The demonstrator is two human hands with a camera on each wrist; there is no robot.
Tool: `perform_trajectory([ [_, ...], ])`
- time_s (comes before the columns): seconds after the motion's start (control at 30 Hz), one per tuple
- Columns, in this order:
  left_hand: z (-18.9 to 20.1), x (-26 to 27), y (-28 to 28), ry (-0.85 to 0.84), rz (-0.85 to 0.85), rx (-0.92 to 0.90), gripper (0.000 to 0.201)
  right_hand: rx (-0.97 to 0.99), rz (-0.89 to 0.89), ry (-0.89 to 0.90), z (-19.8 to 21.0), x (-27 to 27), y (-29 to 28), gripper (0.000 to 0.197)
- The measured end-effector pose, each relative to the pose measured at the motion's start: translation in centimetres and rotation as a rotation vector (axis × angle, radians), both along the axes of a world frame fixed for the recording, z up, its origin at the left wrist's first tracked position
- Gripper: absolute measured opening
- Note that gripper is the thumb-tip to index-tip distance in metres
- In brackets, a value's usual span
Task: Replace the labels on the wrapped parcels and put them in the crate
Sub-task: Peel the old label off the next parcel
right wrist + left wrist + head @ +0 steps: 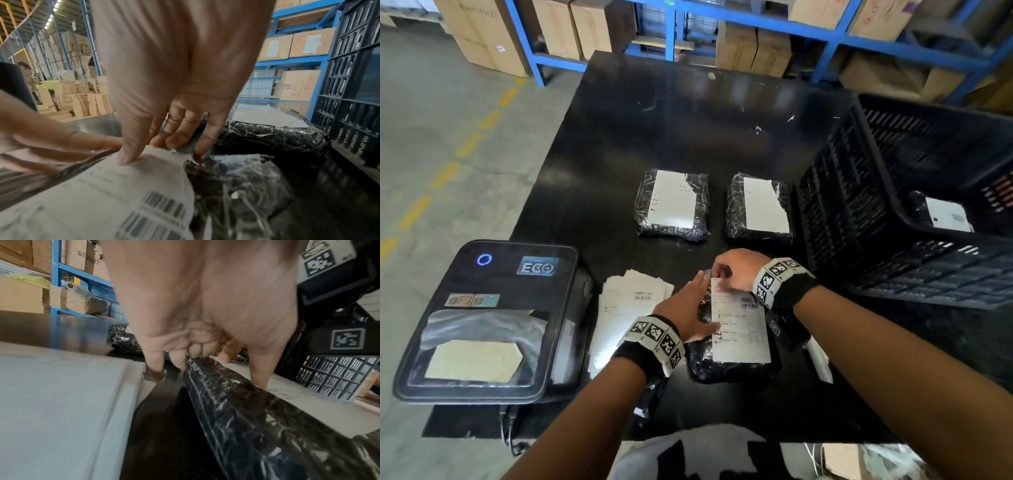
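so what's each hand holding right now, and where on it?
Right hand pinches the label's far top corner on the near parcel. Left hand grips nothing; its fingers press the parcel's left edge, thumb on the label.

Head camera looks down at the table; 2 wrist cameras sit low, close, sharing the near parcel.
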State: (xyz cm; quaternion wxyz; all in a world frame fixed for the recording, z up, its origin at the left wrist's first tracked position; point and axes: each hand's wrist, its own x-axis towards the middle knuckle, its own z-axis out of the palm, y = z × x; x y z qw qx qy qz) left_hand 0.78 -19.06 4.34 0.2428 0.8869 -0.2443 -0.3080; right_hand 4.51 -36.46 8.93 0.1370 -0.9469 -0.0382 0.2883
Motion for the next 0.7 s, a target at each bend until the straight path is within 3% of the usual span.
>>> perform_trajectory([
  [0.2,0.0,0.4,-0.2,0.003,-0.034,0.037,0.101,-0.004,0.026,0.041,-0.3,1.5,0.0,0.006],
  [0.57,0.0,0.6,-0.8,0.078,0.033,0.005,0.103,-0.027,0.166,-0.023,-1.1,1.0,-0.5,0.003],
  [0.7,0.0,0.7,-0.6,0.070,0.055,0.003,0.103,0.003,0.176,-0.079,-1.1,0.7,-0.9,0.014],
])
